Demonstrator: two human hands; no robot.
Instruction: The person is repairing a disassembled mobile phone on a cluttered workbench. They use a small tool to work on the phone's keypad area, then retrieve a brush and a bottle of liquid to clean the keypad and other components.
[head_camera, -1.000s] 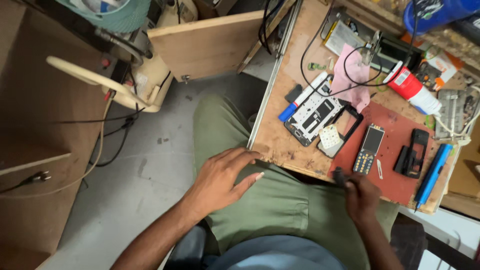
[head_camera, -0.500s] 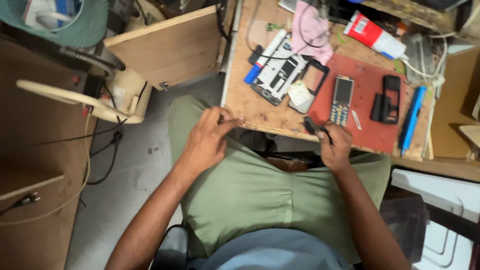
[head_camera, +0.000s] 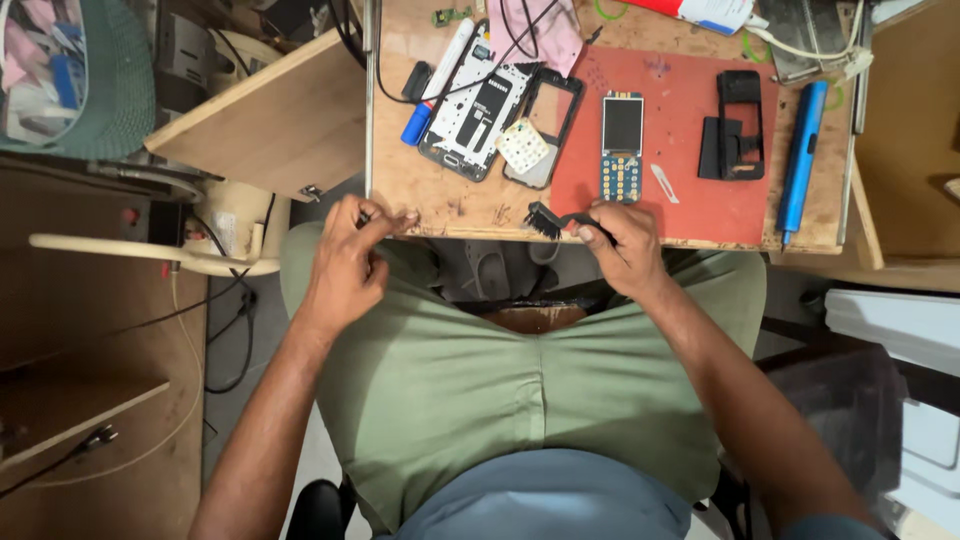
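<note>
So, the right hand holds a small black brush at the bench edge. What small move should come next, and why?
Probably carry the black brush in the right hand forward to the keypad phone: it lies open on the red mat just beyond, while the left hand pinches something tiny.

Scuffed bare wood bench (head_camera: 450, 205), matt red rubbery mat (head_camera: 700, 190), black bristled plastic brush (head_camera: 548, 220)

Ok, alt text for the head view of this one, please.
Seated at a wooden workbench, a person holds a small black brush in the right hand while the left hand pinches something tiny at the bench edge. Dismantled phones lie beside a red mat.
</note>
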